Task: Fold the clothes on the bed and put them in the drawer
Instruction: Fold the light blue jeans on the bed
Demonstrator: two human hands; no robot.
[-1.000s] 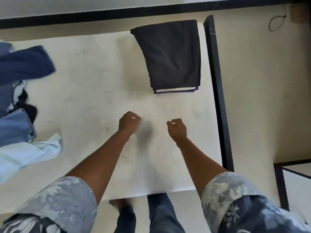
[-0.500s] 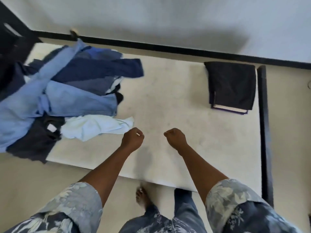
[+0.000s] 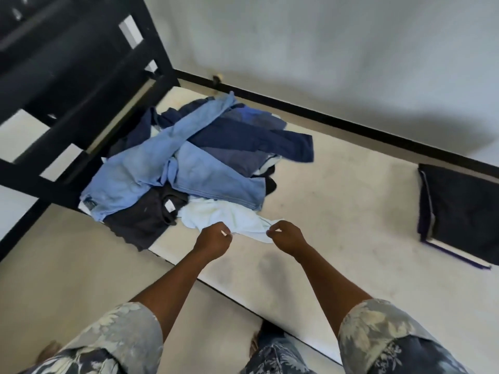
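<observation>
A heap of unfolded clothes (image 3: 194, 157) lies at the left end of the bed (image 3: 337, 211): light blue jeans, dark blue pieces and a black shirt (image 3: 140, 220). A pale blue-white garment (image 3: 224, 214) sticks out of the heap's near side. My left hand (image 3: 213, 238) and my right hand (image 3: 286, 236) sit at its near edge with fingers curled, pinching the cloth, which stretches between them. A folded dark garment (image 3: 459, 211) lies at the bed's right end.
A black slatted bed frame (image 3: 81, 76) rises at the upper left, beside the heap. A pale wall with a black skirting (image 3: 351, 125) runs behind the bed. I stand on the beige floor (image 3: 67, 265) at the bed's near edge.
The view has swung left from the folded dark garment to the heap. Both hands, held as empty fists before, have moved forward to the pale garment's near edge.
</observation>
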